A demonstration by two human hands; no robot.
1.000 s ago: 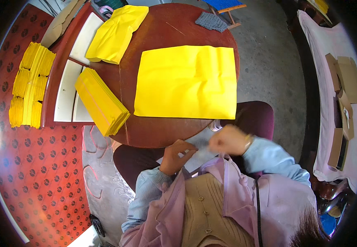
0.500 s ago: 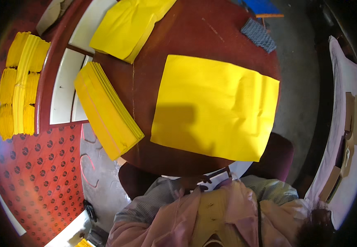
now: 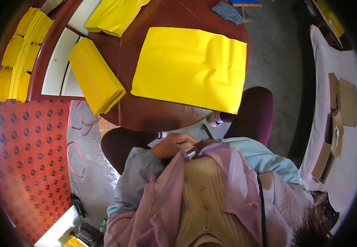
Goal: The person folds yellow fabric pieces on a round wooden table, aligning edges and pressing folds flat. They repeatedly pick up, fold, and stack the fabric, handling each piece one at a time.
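Both hands are at my lap, below the near edge of the round red-brown table (image 3: 162, 117). The fingers of my left hand (image 3: 173, 145) are curled together, pointing toward the other hand; whatever they may hold is hidden. My right hand (image 3: 205, 145) lies in shadow beside it, its fingers hard to make out. A small whitish thing shows between the hands, too hidden to name. Nearest to them on the table lies a large, slightly creased yellow sheet (image 3: 191, 68), untouched, its lower right corner over the table's edge. Left of it rests a stack of folded yellow pieces (image 3: 96, 78).
Another yellow piece (image 3: 114, 16) lies at the table's far left. A blue-grey textured cloth (image 3: 228, 13) sits at the far right edge. Yellow bundles (image 3: 22, 55) stand on a surface at left. Open cardboard boxes (image 3: 335, 127) rest on a pale cloth at right.
The view has tilted down toward my lap, so the table and yellow pieces sit higher. My hands now show more plainly. The dark shadow on the yellow sheet is gone.
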